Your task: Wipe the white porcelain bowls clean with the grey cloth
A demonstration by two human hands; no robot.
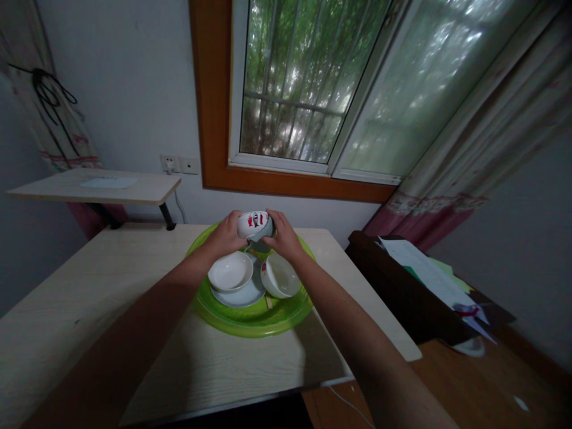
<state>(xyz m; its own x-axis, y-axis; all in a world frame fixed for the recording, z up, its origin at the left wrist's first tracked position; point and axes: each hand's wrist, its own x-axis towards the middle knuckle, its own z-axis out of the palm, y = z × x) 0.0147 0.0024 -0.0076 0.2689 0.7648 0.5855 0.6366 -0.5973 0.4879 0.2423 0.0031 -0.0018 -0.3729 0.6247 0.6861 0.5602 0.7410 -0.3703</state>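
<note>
Here we see both hands raised over the round green tray (pixel 252 329), holding a white printed vessel (pixel 252 224) between them. The left hand (pixel 227 233) has its grip pinched on the vessel's left end, and the right hand (pixel 285 235) has its grip pinched on the right end. Red and dark marks face us on its side; we cannot tell whether it is a bowl or a cup. Against its lower right part we find a greyish piece (pixel 263 231), too small for us to make out.

Below the hands, inside the tray, we have a white bowl (pixel 230 271) resting on a pale plate (pixel 241 297). Just to the right, we see a second bowl (pixel 282 277) tilted over, with a red mark near its left side. A narrow light stick (pixel 269 301) shows between plate and second bowl.

The tray sits on our pale wooden bench (pixel 214 369). Toward the back left we see a raised shelf (pixel 152 189) carrying a sheet of paper (pixel 109 182), and behind the bench, a barred window (pixel 295 89).
</note>
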